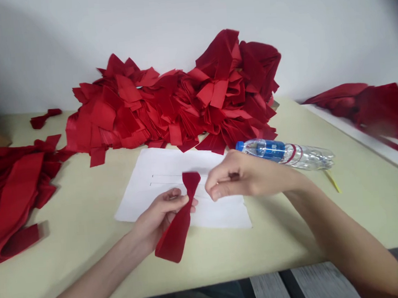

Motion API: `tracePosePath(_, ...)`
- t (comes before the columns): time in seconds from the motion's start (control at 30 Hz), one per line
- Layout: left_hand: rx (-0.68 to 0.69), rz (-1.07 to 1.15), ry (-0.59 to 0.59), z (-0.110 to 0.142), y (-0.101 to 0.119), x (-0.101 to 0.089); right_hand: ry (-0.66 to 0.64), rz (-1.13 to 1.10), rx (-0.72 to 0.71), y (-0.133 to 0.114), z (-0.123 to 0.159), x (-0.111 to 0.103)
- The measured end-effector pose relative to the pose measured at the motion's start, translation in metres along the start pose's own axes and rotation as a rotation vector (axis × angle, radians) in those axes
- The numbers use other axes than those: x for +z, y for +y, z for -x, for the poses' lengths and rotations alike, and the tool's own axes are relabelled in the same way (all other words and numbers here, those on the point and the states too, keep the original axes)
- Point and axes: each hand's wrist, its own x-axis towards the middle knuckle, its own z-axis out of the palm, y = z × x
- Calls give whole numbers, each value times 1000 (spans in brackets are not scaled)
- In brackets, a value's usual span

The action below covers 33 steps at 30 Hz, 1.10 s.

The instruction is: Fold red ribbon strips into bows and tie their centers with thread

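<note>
Nearest, the broad lower end of a red strip [176, 235] reaches toward the front edge of the pale surface [228, 252]; its other, smaller end stands over a white sheet [134, 200]. The left hand [165, 206] has its grip closed on the strip's middle, thumb on the near face and fingertips behind. The strip looks light and soft, yet springy enough to keep its flare at both ends. Its matte, felt-like face should not slip much, and nothing about it seems fragile, though a hard squeeze could crease it. The narrow waist looks the best place to take hold, leaving the 2 wide ends free.

The right hand [237, 173] hangs just beside the strip, not touching it, its grip narrow with fingers curled and thumb against them; I cannot tell whether anything thin is pinched there.

The sheet carries thin lines, at least 2 of them clear at its left. Beyond the right hand lies a clear bottle [271, 150] with a blue cap. At the far left rests a pile of red strips [12, 191], and toward the wall stands a large red heap [178, 104].
</note>
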Motion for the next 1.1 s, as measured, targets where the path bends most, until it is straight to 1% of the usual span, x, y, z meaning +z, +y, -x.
tracePosePath(0.07,43,33,-34,3,4,0,-22,0,38,2,10,4)
tracePosePath(0.1,57,35,-83,4,4,0,-42,-23,63,6,13,8)
tracePosePath(0.13,67,32,-147,6,4,1,-64,-60,91,11,14,11)
tracePosePath(0.2,57,1,-329,8,2,1,-111,-169,136,26,12,18)
tracePosePath(0.23,29,-25,-434,8,1,2,-135,-236,143,33,10,22)
tracePosePath(0.3,-73,-86,-629,9,-2,3,-193,-360,120,47,3,28)
tracePosePath(0.33,-123,-113,-693,9,-3,3,-217,-406,100,52,0,30)
tracePosePath(0.37,-161,-131,-727,10,-4,3,-234,-439,81,57,-3,32)
tracePosePath(0.4,-189,-147,-737,10,-4,3,-244,-460,73,60,-6,33)
tracePosePath(0.5,-259,-216,-722,10,-3,4,-247,-475,93,62,-11,33)
tracePosePath(0.6,-339,-352,-704,9,-8,7,-266,-414,116,56,-17,31)
tracePosePath(0.67,-325,-460,-627,7,-12,9,-290,-328,100,48,-21,30)
tracePosePath(0.73,-219,-549,-491,5,-15,11,-274,-192,54,36,-25,29)
tracePosePath(0.8,-46,-536,-314,2,-13,10,-193,-16,5,22,-24,27)
tracePosePath(0.87,93,-393,-148,0,-6,6,-86,150,-22,8,-19,22)
tracePosePath(0.9,127,-300,-83,-1,-2,4,-38,208,-23,3,-15,19)
tracePosePath(0.93,135,-217,-44,-1,3,3,1,242,-20,0,-10,17)
tracePosePath(0.97,129,-157,-32,0,7,1,32,247,-10,0,-6,14)
tracePosePath(1.0,122,-118,-46,0,10,0,51,226,11,2,-2,13)
tracePosePath(1.03,115,-99,-83,1,12,0,52,179,35,6,2,12)
tracePosePath(1.1,111,-97,-215,4,12,1,10,21,93,18,5,14)
